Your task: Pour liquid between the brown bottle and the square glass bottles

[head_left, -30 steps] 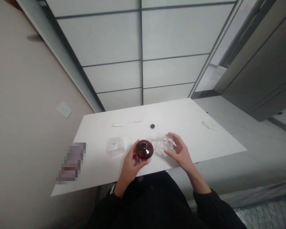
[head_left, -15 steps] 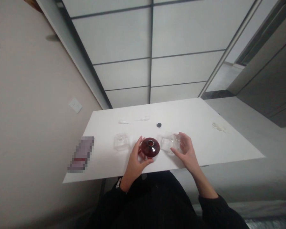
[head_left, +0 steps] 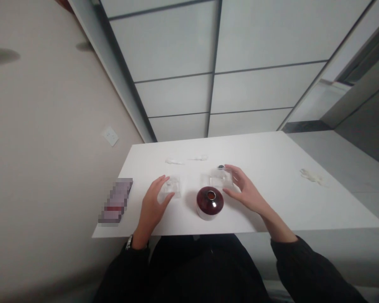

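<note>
A squat, dark red round bottle (head_left: 209,201) with a ringed opening on top and a paler base stands upright near the table's front edge, touched by neither hand. To its left, my left hand (head_left: 152,202) is around the near-left side of a small clear box (head_left: 173,188), with thumb and fingers spread apart; firm contact cannot be made out. On the other side, my right hand (head_left: 244,189) grips a clear rectangular container (head_left: 219,180) between thumb and fingers, just behind the bottle. A small black cap (head_left: 221,167) lies by the right fingertips, partly behind the container.
Two slim clear pieces, one on the left (head_left: 174,161) and one on the right (head_left: 199,158), lie toward the back of the white table (head_left: 255,151). A pixelated flat object (head_left: 116,200) lies at the left edge. Crumpled pale gloves (head_left: 312,176) rest far right.
My left hand has let go of the red bottle and moved left to the small clear box. My right hand has shifted the clear container left and back. The view has swung slightly.
</note>
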`<state>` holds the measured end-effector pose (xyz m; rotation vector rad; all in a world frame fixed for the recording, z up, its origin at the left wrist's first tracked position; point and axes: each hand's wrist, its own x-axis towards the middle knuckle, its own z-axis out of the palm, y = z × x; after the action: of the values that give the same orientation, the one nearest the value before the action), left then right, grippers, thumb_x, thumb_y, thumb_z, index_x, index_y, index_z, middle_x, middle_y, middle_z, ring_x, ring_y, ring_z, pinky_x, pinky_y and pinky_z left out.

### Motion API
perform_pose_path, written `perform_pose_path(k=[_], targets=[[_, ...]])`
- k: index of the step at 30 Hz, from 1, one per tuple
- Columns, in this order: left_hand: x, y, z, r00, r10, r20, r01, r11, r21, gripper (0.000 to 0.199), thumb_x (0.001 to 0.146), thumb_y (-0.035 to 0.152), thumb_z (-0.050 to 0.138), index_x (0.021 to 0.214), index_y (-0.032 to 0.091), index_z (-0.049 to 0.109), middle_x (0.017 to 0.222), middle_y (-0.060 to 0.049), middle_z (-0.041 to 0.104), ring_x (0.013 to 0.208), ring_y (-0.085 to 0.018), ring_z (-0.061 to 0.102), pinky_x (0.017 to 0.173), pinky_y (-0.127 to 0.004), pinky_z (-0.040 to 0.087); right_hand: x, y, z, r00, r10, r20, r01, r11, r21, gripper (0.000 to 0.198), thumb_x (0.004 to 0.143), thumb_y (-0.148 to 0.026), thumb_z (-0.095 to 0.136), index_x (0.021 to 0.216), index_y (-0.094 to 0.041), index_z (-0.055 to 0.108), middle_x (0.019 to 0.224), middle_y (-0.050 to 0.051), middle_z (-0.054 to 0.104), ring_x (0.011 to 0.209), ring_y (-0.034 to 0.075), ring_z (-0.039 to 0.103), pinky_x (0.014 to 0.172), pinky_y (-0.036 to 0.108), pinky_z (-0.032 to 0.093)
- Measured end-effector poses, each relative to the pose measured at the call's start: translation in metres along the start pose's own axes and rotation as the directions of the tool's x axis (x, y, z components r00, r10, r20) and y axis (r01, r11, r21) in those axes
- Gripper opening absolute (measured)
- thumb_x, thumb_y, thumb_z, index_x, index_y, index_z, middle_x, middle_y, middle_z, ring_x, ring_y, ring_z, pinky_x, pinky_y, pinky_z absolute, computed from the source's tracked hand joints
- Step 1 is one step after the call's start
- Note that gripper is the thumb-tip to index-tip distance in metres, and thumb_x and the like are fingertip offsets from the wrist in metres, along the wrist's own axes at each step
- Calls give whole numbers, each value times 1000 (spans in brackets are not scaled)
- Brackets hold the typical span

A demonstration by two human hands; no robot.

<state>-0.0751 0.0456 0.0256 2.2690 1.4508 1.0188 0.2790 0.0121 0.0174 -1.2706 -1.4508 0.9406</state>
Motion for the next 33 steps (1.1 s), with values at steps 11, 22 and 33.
perform_pose_path(k=[11, 22, 33], targets=[[39, -14, 28, 996, 76, 45, -73, 996, -57, 46, 102, 38, 70, 146, 28, 66, 151, -11, 70, 144, -29, 65, 123, -53, 54, 63, 6, 43, 979, -46, 197, 53, 998, -31, 67, 83, -33, 79, 145, -32, 53, 156, 10, 57, 154, 29, 52, 133, 57, 35], [32, -7, 30, 999, 26, 23, -25, 998, -61, 46, 102, 38, 73, 146, 32, 65, 148, -8, 69, 139, -29, 66, 119, -51, 57, 61, 1, 46, 967, 13, 254, 34, 983, -181, 68, 88, -35, 83, 149, -29, 55, 158, 13, 62, 149, 32, 58, 129, 65, 39], [31, 5, 25, 1000, 0, 30, 3, 995, -103, 54, 100, 35, 77, 150, 28, 58, 147, -10, 69, 139, -28, 66, 121, -51, 54, 56, -6, 43, 966, 32, 256, 38, 964, -263, 69, 93, -47, 80, 157, -33, 56, 162, 10, 62, 151, 37, 58, 127, 69, 43]])
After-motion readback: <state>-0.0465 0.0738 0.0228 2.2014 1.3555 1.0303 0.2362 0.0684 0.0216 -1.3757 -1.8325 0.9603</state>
